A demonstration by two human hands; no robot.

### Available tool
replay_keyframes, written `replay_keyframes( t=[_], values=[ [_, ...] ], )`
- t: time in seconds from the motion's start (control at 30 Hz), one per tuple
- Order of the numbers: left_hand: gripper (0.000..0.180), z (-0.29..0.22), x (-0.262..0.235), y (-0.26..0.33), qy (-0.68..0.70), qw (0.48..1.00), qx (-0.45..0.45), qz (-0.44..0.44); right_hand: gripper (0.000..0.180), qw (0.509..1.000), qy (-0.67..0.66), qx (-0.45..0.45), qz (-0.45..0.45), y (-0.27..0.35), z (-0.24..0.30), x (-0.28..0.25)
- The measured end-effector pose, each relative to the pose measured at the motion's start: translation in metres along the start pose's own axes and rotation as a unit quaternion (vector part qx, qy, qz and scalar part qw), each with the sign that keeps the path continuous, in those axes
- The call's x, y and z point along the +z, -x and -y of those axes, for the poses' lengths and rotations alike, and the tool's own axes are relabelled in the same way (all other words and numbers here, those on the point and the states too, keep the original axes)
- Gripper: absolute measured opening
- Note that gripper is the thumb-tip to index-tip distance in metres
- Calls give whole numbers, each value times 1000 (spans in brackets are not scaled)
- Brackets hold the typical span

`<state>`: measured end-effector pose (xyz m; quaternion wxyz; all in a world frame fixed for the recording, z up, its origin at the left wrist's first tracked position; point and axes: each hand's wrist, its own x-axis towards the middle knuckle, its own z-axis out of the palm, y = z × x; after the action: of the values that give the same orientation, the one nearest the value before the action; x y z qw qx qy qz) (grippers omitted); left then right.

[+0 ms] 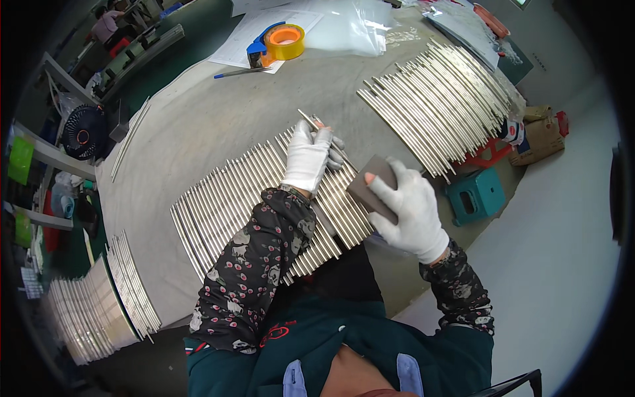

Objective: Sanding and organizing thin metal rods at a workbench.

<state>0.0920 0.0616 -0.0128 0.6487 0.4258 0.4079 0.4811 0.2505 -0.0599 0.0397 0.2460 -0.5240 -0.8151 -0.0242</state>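
My left hand (309, 155), in a white glove with a bare fingertip showing, is closed on a thin metal rod (304, 115). The rod's far end sticks out past my fingers, and it slants down toward the right. In my right hand (413, 215), also gloved, is a grey-brown sanding block (375, 187), gripped between thumb and fingers beside the rod's near end. Whether block and rod touch, I cannot tell. Under my left forearm lies a row of shiny metal rods (225, 206), side by side along the table's near edge.
Another row of rods (440, 106) lies at the far right of the grey table (198, 126). More rods (86, 311) rest at the lower left. A tape dispenser (284, 41), a pen (241, 73) and plastic bags (344, 26) sit at the back. A teal stool (476, 195) stands right.
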Motion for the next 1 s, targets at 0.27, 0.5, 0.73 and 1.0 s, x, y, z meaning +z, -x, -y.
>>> replay_keyframes(
  t=[0.27,0.5,0.73,1.0],
  values=[
    [12,1,-1,2,6,1000,-15,-4,51,999,-12,-10,34,5,-1,5],
    [14,-3,4,1,-11,999,-26,-19,51,1000,20,24,-2,6,-7,0],
    [15,-3,3,0,-12,1000,-13,-22,52,1000,13,14,-1,9,-5,-2],
    [15,-6,4,1,-10,1000,-5,-29,51,999,-30,-9,-1,12,-6,4]
  ],
)
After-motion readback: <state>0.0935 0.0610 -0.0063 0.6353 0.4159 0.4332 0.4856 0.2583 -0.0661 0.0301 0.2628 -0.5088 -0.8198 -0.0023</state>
